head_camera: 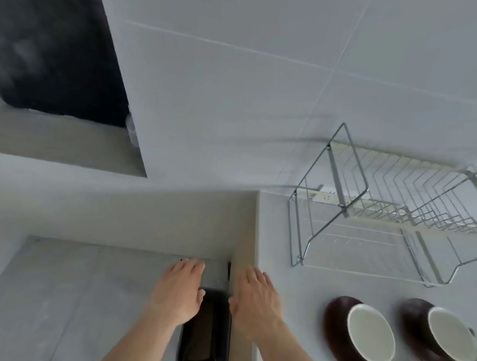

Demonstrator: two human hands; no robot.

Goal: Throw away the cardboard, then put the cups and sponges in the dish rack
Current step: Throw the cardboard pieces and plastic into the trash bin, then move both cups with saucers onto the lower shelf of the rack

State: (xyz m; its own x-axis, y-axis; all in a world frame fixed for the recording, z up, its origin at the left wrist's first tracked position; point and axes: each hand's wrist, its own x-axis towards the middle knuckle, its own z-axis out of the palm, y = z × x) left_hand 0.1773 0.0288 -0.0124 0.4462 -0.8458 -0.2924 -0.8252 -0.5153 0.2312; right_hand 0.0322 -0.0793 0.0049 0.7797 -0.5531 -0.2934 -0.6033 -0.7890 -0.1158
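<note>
Hands: left hand (179, 291) and right hand (255, 298) spread wide, empty, above black bin (205, 337).
Cups: two cups (362, 335) at four o'clock.
Dish rack (391, 214): three o'clock.

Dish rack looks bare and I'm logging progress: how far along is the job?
Done, apparently: no cardboard is in view, and both hands, left and right, hover open and empty above the black bin on the floor. In hand: nothing. Left: the two brown cups with white insides sit on the counter, and the wire dish rack holds nothing. No sponge is clearly visible.
</note>
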